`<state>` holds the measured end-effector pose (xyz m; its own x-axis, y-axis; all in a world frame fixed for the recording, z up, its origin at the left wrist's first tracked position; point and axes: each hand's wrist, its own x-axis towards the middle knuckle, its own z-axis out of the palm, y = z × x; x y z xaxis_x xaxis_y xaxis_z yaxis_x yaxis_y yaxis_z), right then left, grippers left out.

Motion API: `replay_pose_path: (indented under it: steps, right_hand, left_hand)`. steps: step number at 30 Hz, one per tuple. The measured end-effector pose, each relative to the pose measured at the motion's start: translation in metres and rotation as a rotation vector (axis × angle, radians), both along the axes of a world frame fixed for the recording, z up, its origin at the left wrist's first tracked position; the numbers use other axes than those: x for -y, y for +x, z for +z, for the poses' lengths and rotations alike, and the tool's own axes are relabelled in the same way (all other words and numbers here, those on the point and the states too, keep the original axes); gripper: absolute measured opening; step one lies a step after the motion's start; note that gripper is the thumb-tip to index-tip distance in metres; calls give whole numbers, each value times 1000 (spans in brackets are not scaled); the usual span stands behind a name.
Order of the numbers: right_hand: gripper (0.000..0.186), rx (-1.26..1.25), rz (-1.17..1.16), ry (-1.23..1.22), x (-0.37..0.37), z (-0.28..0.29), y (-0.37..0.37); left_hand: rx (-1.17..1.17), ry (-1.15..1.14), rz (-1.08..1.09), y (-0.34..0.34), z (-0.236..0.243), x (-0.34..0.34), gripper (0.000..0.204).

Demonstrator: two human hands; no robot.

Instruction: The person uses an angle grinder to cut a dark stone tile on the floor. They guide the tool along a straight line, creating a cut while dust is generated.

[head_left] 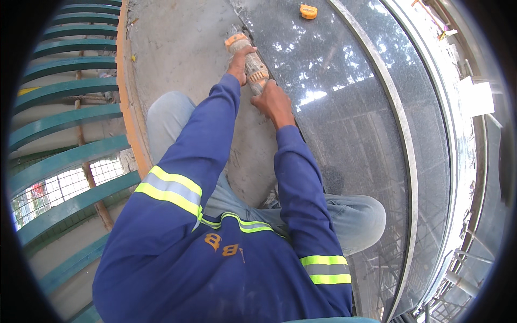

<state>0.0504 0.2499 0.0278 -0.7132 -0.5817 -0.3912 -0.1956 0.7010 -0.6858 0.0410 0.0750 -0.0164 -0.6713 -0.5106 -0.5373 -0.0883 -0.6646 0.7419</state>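
Note:
A dusty cylindrical tool with orange bands lies angled along the seam between grey concrete and a dark, glossy panel. My left hand is wrapped round the middle of its body. My right hand grips its nearer end, fingers closed. The tool's far tip is near the edge where the concrete meets the panel; I cannot make out whether it touches. A small yellow tape measure lies on the panel, beyond the tool.
Teal slats with mesh and poles behind run down the left, beside an orange edge. My bent knees rest either side of my hands. A long metal strip curves across the panel on the right, with metal rails at the far right.

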Motion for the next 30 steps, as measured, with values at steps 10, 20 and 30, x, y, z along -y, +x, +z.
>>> replay_pose_path:
  steps: [10, 20, 30]
  right_hand:
    - [44, 13, -2, -21, 2, -4, -2]
    - [47, -26, 25, 23, -10, 7, 6]
    - [45, -28, 9, 20, -12, 10, 7]
  left_hand:
    - [17, 15, -2, 0, 5, -2, 39]
    - [-30, 10, -33, 10, 18, -15, 34]
    - [-13, 35, -39, 9, 15, -13, 36]
